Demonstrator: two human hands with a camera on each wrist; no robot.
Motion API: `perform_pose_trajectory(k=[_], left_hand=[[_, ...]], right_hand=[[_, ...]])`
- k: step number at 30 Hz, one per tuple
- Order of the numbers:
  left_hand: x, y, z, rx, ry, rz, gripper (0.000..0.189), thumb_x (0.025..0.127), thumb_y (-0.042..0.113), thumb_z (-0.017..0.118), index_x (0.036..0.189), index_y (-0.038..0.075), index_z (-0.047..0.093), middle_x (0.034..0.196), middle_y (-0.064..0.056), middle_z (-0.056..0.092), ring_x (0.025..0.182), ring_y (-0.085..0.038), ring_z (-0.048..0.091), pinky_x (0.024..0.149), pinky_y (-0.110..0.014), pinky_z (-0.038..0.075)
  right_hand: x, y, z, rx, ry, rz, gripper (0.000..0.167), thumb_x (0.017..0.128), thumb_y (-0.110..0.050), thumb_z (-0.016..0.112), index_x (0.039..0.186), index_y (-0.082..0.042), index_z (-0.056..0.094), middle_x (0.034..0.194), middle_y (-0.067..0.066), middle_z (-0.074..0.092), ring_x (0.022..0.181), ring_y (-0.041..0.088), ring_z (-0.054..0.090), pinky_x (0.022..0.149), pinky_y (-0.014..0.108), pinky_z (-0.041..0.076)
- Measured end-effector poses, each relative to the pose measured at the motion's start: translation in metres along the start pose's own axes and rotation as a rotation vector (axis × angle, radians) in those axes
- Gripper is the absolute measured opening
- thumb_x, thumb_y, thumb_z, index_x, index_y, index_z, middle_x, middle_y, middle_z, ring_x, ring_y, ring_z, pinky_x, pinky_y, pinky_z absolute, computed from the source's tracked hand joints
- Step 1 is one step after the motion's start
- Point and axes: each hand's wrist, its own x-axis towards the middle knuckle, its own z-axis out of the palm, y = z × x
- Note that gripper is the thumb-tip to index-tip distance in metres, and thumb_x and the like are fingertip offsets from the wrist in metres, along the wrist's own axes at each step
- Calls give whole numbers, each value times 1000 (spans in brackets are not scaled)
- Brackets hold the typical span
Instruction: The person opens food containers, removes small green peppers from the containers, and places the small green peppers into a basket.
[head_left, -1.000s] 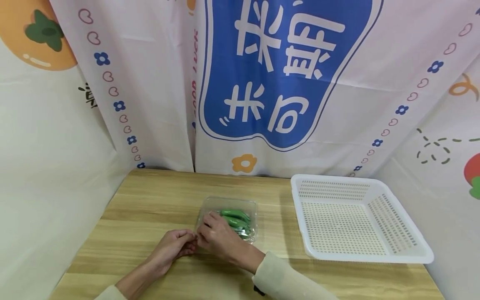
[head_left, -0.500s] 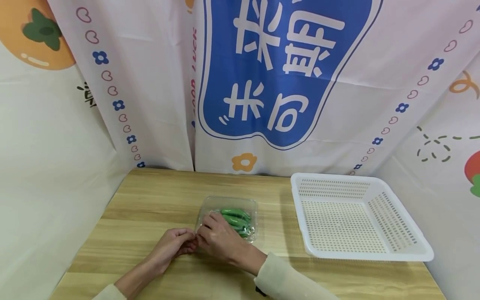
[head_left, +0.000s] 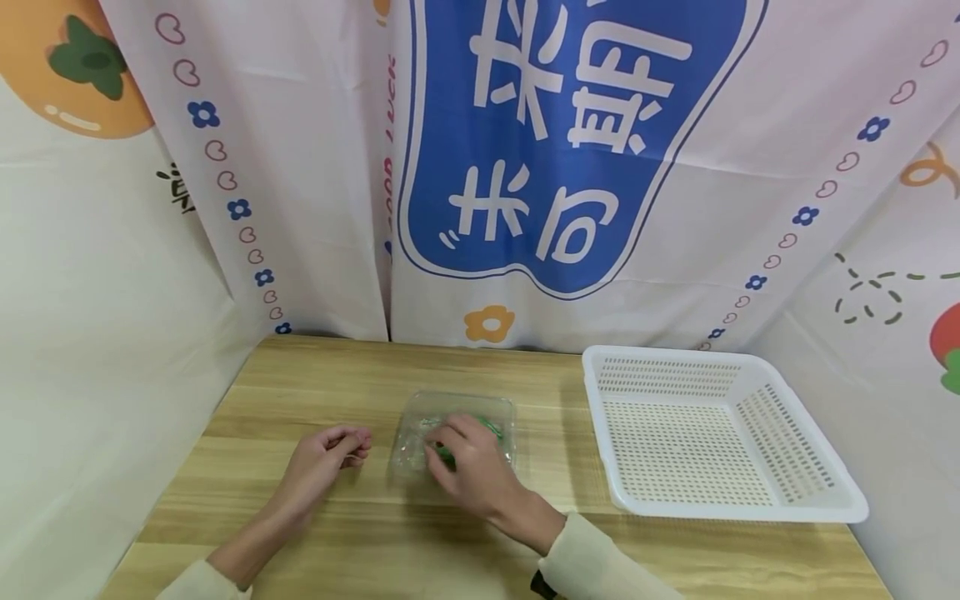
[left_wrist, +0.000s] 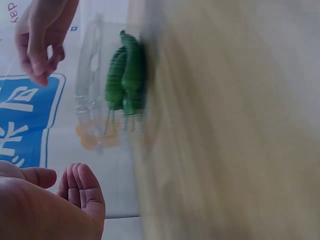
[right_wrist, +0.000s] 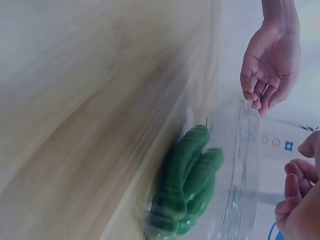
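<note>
A clear plastic box (head_left: 408,442) holds several green peppers (right_wrist: 182,170), which also show through its side in the left wrist view. Over the box hovers my right hand (head_left: 476,471), fingers loosely bent, hiding most of the peppers in the head view. In the right wrist view its thumb and fingers stand apart with nothing between them. My left hand (head_left: 322,458) is off to the left of the box, apart from it. Its fingers are loosely curled, and the left wrist view shows nothing held.
A white perforated plastic basket (head_left: 738,510) stands on the right of the wooden table (head_left: 300,400). Printed cloth (head_left: 322,250) hangs behind the table and along both sides. A dark band (head_left: 542,585) is at the right sleeve.
Both hands were together at the box's near left corner. My left hand has drawn back to the left; the right has shifted right, over the peppers. The box stays in place.
</note>
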Motion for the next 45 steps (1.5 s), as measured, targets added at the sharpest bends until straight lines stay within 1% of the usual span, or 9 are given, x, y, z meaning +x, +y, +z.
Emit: perform_pose_trajectory(k=[6,9,12,18,23,29,35,41,45], left_hand=[[5,23,-1,87,23,113,31,110,15,59,129,-9,66,115,-14,75,95,-12,72,90,-31,63],[5,31,5,181,5,176,28,108,16,63,125,-5,70,112,-13,76,97,-17,72,85,-27,63],[5,37,13,282,-21,244,24,107,17,65,121,0,74,110,-11,76,100,-23,72,82,-25,62],[6,50,31,478,-81,477,12,102,12,70,111,7,77,106,-4,77,96,-14,71,85,-27,61],[5,62,44,573,-154,649,8,99,8,74,106,10,78,100,0,75,89,-7,67,80,-26,62],[5,73,60,737,-204,823,9,95,6,77,104,9,76,101,0,75,91,-9,69,83,-24,62],[7,76,75,893,-195,1029,12,89,6,83,99,9,78,98,1,75,91,-12,69,84,-24,62],[9,75,91,966,-221,1109,7,90,12,84,95,11,79,96,2,73,88,-11,68,83,-24,61],[10,73,102,994,-250,1107,5,91,12,83,94,12,80,95,2,73,90,-11,68,81,-22,60]], right_hand=[[-15,7,-18,158,34,282,11,93,-2,77,103,-5,77,93,4,73,78,14,67,66,26,60],[-21,10,-25,202,41,402,9,94,-1,74,102,-5,76,93,4,74,77,8,66,64,29,60],[-25,11,-31,241,40,501,9,96,-1,72,103,-5,76,91,1,72,76,5,64,62,26,58],[-32,15,-43,317,63,677,12,97,1,70,107,0,76,87,4,71,71,6,61,60,20,55],[-38,20,-49,359,54,812,12,98,-3,70,108,2,76,88,7,74,73,8,63,62,19,55],[-51,27,-54,417,51,923,14,99,-3,69,108,5,74,95,14,75,80,11,63,69,19,54],[-62,28,-57,431,29,979,17,99,-4,67,111,6,73,94,14,72,79,12,60,68,19,52],[-70,26,-57,453,5,1032,19,99,-1,63,113,10,70,91,13,69,78,20,63,63,20,53],[-75,28,-58,489,-34,1064,19,100,-1,61,110,11,71,91,16,71,77,23,64,59,20,51]])
